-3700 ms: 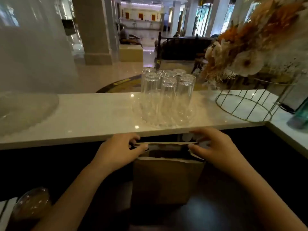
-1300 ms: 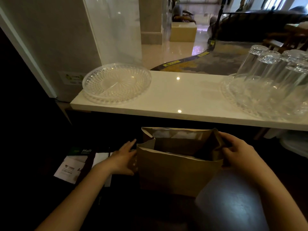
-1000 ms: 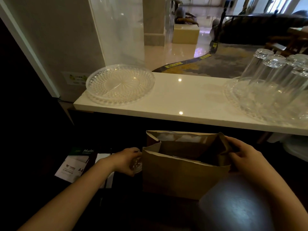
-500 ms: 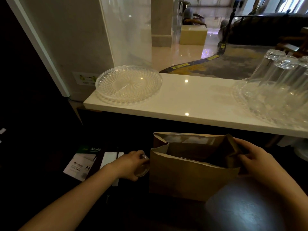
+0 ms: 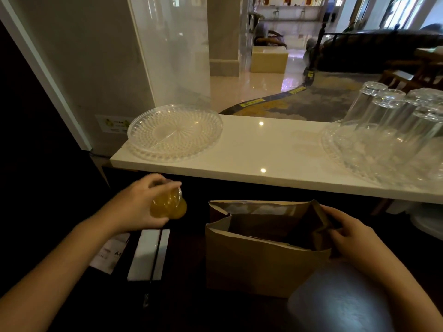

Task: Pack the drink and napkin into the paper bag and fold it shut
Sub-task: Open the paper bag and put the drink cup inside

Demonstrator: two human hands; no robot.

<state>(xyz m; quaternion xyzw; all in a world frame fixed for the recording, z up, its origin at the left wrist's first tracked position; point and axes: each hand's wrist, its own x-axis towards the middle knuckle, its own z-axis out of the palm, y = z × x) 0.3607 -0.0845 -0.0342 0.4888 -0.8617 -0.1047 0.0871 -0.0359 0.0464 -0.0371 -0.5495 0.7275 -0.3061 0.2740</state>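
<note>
A brown paper bag (image 5: 254, 262) stands open on the dark lower counter, with something white showing at its back inside. My right hand (image 5: 347, 233) pinches the bag's right rim. My left hand (image 5: 136, 204) holds a clear plastic cup of yellow drink (image 5: 169, 204) from above, lifted off the counter to the left of the bag and tilted. A white folded napkin (image 5: 148, 252) lies flat below the cup, with a dark thin stick lying across it.
A white stone ledge (image 5: 263, 149) runs across just above the bag. On it sit a clear patterned plate (image 5: 175, 130) at the left and several upturned glasses (image 5: 388, 125) on a tray at the right. A printed paper pack (image 5: 110, 255) lies left of the napkin.
My left hand gripped the drink cup beside the bag and has lifted it up off the counter. My right hand stays on the bag's right rim.
</note>
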